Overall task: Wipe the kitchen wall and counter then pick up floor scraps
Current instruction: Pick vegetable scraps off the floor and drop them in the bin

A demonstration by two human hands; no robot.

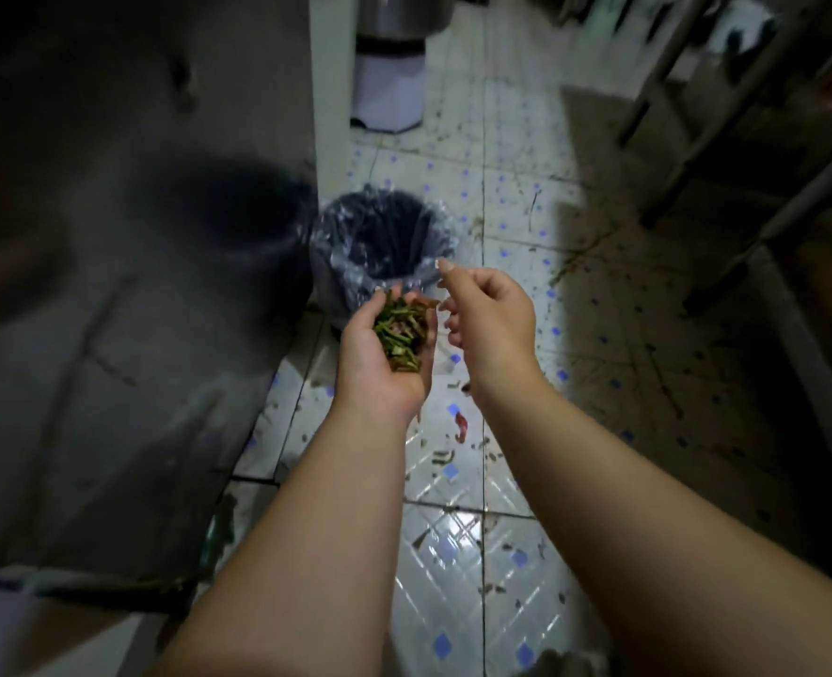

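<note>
A wet tiled floor [458, 569] with blue diamonds is seen, littered with small scraps [445, 456]. Above it, a pile of green stems [400, 329] is held in the cupped left hand [384, 354]. The right hand [489, 315] is loosely curled and holds nothing. Beyond them stands one lined bin [379, 241], beside a dark cabinet [125, 295].

Dim overall, with heavy dark vignetting in the corners. A bright patch of glare shines off the wet floor tiles [458, 525]. Soft motion blur throughout; edges bend from the wide lens.
</note>
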